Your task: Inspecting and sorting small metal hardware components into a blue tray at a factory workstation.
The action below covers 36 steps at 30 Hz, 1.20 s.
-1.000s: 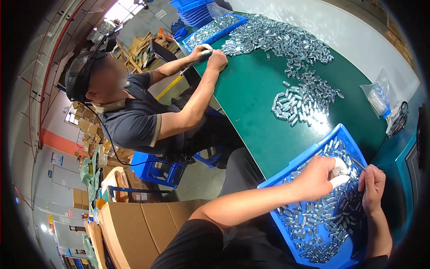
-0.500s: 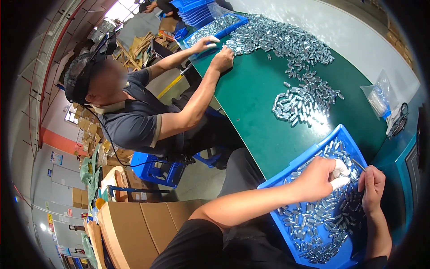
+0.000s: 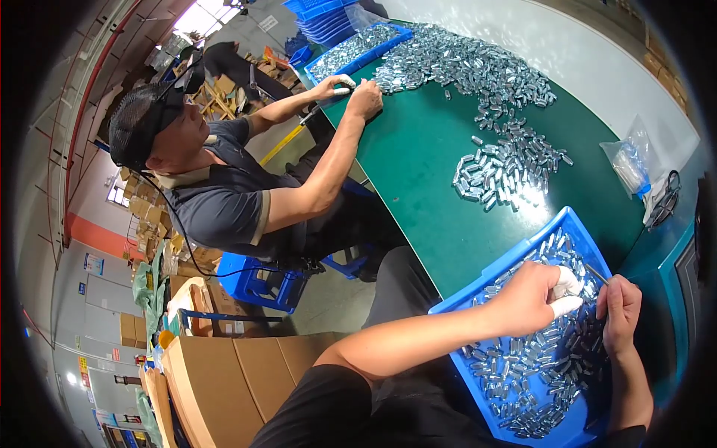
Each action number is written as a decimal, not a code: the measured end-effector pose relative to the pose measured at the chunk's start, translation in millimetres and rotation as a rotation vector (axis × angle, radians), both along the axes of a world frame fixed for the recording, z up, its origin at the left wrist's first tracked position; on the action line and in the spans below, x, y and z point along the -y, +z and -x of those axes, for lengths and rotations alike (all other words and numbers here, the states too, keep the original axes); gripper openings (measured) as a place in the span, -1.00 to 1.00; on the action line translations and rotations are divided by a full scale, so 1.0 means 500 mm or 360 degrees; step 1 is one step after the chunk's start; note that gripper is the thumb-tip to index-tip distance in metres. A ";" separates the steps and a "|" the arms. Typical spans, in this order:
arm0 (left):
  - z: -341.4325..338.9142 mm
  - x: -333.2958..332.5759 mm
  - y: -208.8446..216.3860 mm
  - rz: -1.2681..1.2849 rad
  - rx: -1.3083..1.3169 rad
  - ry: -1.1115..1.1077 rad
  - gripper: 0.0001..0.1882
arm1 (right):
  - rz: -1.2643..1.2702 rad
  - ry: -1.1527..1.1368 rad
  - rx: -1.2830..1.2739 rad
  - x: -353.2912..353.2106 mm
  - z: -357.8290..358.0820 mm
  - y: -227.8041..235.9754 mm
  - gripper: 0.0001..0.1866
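Metal parts (image 3: pixel 532 425) lie loose in the blue tray (image 3: pixel 499 270) at the green counter (image 3: pixel 426 179). Right hand (image 3: pixel 622 310): grasping thin rod (image 3: pixel 595 273). Left hand (image 3: pixel 530 295): curled above the parts, white finger covers (image 3: pixel 566 305) fitted; grip cannot be determined.

Open green tabletop (image 3: pixel 422 160), metal parts (image 3: pixel 504 170) obstructing beyond

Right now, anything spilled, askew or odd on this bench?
Nothing clearly wrong. What stands out: metal parts lie loose on the green table, not in the bin, and one stray sits apart from the heap. Could be deliberate. No damage visible, though individual parts are too small to check.
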<state>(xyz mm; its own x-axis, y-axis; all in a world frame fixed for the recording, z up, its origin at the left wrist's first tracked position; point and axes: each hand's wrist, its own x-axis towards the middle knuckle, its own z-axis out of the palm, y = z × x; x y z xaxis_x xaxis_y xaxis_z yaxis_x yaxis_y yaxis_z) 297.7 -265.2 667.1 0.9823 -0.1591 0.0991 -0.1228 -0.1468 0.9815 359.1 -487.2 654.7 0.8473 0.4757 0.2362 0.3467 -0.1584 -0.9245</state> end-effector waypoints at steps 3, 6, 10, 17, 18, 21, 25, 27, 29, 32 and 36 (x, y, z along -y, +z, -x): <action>-0.001 0.008 -0.005 0.0035 0.0037 -0.0026 -0.85 | -0.0017 -0.0054 -0.0015 0.012 0.007 -0.001 -0.50; -0.001 0.008 -0.012 -0.0172 0.0191 -0.0379 -0.80 | 0.0038 -0.0054 -0.0092 0.008 0.006 0.008 -0.53; 0.017 0.008 -0.005 -0.0187 0.0341 -0.1080 -0.61 | 0.0084 0.0077 -0.0060 -0.022 0.005 0.036 -0.58; -0.007 -0.027 0.006 -0.0248 0.0254 -0.0112 -0.77 | -0.0026 0.0004 -0.0082 -0.013 0.008 0.037 -0.60; -0.013 -0.041 0.007 -0.0120 0.0087 0.0059 -0.78 | -0.0050 0.0024 -0.0096 -0.013 0.008 0.035 -0.60; -0.053 -0.127 -0.013 -0.0203 0.0040 0.0445 -0.81 | -0.0140 0.0032 -0.0162 -0.011 0.007 0.033 -0.59; -0.129 -0.253 -0.035 -0.1197 0.0241 0.0849 -0.71 | -0.0104 0.0134 -0.0054 -0.014 0.014 0.044 -0.61; -0.158 -0.271 -0.049 -0.1382 0.0295 0.0809 -0.66 | -0.0033 0.0162 -0.0050 -0.010 0.018 0.050 -0.62; -0.177 -0.274 -0.064 -0.1622 0.0464 0.0654 -0.65 | -0.0062 0.0179 -0.0003 -0.013 0.016 0.036 -0.62; -0.186 -0.259 -0.073 -0.1525 0.0423 0.0642 -0.76 | -0.0100 0.0181 0.0025 -0.012 0.017 0.028 -0.63; -0.179 -0.267 -0.077 -0.1355 0.0251 0.0821 -0.87 | -0.0120 0.0192 0.0013 -0.014 0.018 0.035 -0.62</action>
